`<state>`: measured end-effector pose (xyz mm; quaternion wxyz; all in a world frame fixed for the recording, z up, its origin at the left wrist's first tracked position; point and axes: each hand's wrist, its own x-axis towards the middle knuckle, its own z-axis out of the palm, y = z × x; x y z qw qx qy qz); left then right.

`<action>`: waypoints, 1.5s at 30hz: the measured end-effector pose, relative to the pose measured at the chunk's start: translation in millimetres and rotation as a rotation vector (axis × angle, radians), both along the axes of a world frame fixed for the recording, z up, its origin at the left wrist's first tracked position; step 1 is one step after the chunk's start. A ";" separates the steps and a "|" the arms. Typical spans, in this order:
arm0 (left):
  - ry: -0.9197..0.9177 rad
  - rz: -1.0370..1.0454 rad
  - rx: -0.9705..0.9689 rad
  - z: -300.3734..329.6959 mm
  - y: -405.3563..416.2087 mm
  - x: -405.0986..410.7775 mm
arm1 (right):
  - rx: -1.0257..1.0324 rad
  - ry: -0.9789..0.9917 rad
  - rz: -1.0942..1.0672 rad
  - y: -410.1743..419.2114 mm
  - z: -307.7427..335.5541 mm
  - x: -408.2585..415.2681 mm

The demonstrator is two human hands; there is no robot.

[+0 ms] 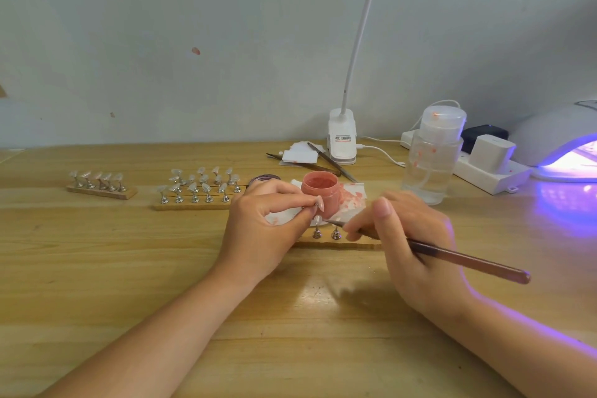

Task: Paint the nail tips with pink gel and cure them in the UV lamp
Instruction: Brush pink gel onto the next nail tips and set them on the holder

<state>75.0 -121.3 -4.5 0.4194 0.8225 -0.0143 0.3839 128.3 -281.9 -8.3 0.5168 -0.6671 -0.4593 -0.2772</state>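
Left hand pinching a small pink-coated nail tip between thumb and fingertips, just in front of the open round jar of pink gel. Right hand curled round a slim brown-handled brush, bristle end pointing left toward the held tip, just above two small metal stands on a narrow wooden strip.

Far left on the pale wooden worktop: short wooden strip with a row of clear nail tips on metal stands. Next, a longer wooden strip carrying several rows of clear tips. Under and beside the jar, a white paper towel smeared pink. Behind, white pads with two dark metal tools, then a white clip-on lamp with bendy neck. Further right, a clear plastic pump bottle, a white power strip with plugs, and at the far right edge a white domed UV lamp glowing violet.
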 end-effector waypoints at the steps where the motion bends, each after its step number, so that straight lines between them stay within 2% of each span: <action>1: 0.004 0.003 -0.004 0.1 -0.1 0.1 | 0.004 -0.010 -0.013 0.4 0.6 -0.6; 19: 0.032 0.023 -0.028 3.5 -4.0 -2.5 | -0.030 -0.090 -0.065 3.0 -3.0 2.1; 45: 0.013 -0.003 0.027 1.5 -1.1 -1.0 | -0.011 -0.076 -0.063 3.5 -1.3 0.8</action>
